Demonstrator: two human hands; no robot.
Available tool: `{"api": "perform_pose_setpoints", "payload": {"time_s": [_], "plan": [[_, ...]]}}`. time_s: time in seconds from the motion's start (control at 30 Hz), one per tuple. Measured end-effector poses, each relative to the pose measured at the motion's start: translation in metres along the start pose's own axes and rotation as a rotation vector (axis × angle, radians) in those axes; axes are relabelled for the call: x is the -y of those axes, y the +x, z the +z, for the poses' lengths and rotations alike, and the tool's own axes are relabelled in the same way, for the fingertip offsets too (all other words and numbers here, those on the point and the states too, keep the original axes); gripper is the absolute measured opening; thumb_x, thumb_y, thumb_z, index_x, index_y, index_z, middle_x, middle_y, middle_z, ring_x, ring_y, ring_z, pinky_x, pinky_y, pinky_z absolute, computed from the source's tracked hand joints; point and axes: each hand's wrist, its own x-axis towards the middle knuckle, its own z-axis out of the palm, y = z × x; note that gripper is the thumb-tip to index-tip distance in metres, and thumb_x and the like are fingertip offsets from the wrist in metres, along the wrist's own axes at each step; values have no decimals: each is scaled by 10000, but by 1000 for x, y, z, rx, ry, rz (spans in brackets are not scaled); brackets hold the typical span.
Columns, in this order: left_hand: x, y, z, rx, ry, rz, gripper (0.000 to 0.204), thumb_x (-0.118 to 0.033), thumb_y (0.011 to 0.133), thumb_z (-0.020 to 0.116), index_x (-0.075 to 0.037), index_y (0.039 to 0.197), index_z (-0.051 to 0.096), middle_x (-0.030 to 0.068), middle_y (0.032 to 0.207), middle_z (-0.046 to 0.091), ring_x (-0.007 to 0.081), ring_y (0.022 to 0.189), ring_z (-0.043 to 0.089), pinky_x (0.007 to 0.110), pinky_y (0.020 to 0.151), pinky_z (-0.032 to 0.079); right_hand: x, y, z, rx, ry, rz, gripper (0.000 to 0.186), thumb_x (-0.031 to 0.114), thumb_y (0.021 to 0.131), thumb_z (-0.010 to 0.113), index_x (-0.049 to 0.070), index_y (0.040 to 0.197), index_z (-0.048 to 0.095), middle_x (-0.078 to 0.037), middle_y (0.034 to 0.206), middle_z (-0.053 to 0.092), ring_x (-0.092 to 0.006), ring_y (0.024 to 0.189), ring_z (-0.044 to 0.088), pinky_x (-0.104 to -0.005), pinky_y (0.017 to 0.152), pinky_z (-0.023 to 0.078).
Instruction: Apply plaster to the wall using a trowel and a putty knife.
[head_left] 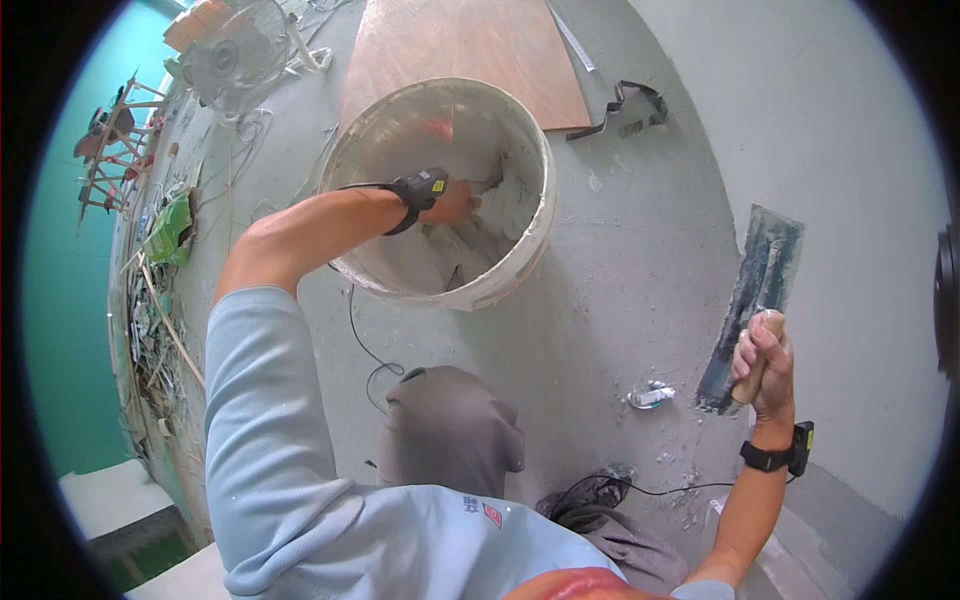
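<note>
My left hand (455, 203) reaches down inside a large white bucket (543, 215), with a black band and device on the wrist. Its fingers look closed, but what they grip is hard to make out against the pale, wet plaster-like paste (512, 208) around them. The paste lies in lumps and smears up the bucket's inner wall. Over to the right, my right hand (765, 362) is closed round the wooden handle of a plastering trowel (768, 245). The trowel's long, flat metal blade is dark and streaked with paste, held up close to the pale wall.
A wooden board (470, 40) lies behind the bucket. A fan (235, 60) and a green bag (170, 230) stand amid scraps at the left. A black strap (630, 105) is on the floor, as is a small white crumpled item (652, 396). A cable runs from my right wrist.
</note>
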Motion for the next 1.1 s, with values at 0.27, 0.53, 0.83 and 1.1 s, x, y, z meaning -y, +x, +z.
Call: {"api": "perform_pose_setpoints", "payload": {"time_s": [0.27, 0.53, 0.83, 1.1], "plan": [[8, -52, -11, -102, -362, -80, 402, -325, 782, 427, 30, 872, 591, 216, 846, 595, 332, 796, 573, 409, 730, 424, 8, 7, 34, 162, 137, -10, 223, 259, 760, 546, 70, 788, 430, 3, 566, 408, -95, 483, 463, -233, 435, 459], [47, -73, -25, -241, -667, -21, 320, -288, 759, 399, 13, 732, 503, 82, 623, 487, 187, 584, 464, 332, 561, 378, 13, 6, 69, 153, -35, -115, 236, 161, 712, 564, 15, 876, 479, -39, 700, 464, -118, 618, 496, -254, 576, 470], [40, -158, -123, -324, -1142, 154, 261, -248, 823, 387, -51, 689, 495, -14, 587, 418, 61, 512, 373, 213, 455, 302, -25, 17, 102, 377, -1044, -948, 327, 37, 661, 619, 19, 971, 517, -172, 1025, 506, -369, 925, 477, -420, 810, 383], [-41, -193, -113, -834, -1006, 434, 264, -191, 864, 451, -7, 1050, 484, 74, 879, 527, 144, 781, 515, 247, 636, 423, 42, 29, 220, 375, -656, -1240, 233, 138, 730, 586, 24, 933, 566, -163, 978, 566, -339, 962, 509, -415, 850, 386]]}}
